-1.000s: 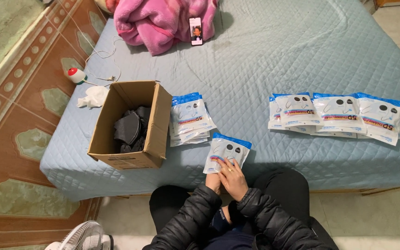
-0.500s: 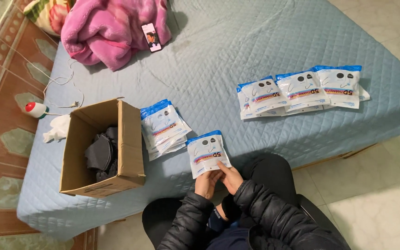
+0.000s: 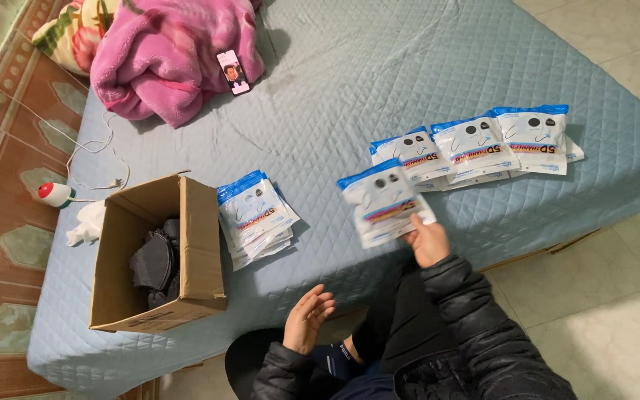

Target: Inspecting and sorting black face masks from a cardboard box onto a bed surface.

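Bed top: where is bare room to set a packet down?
Bare quilt lies between the pink blanket and the packet row, and between the packet stack and the packet in the right hand. Crowded beside the cardboard box.

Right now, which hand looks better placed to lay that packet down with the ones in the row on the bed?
Probably the right hand: it already holds the blue-topped packet, close beside the row of packets. The left hand is open, empty and nearer the cardboard box.
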